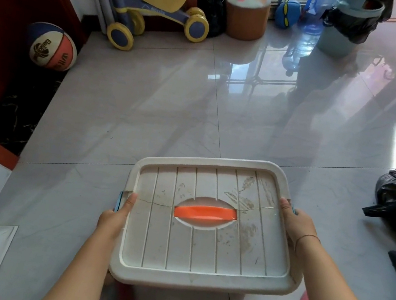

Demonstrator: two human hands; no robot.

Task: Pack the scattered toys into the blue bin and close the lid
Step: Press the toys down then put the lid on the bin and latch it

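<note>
Glossy tile floor (147, 103), basketball (52, 47) far left of lid (202, 249). Lid white, scuffed (cracked across), orange handle (205, 212); left hand (114, 218), right hand (295, 225) fingers grip its sides.

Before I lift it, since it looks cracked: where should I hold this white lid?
Hold the lid at its side edges by the blue latches, left hand and right hand from either side. A crack runs across at the orange handle, so lifting there seems risky.
</note>
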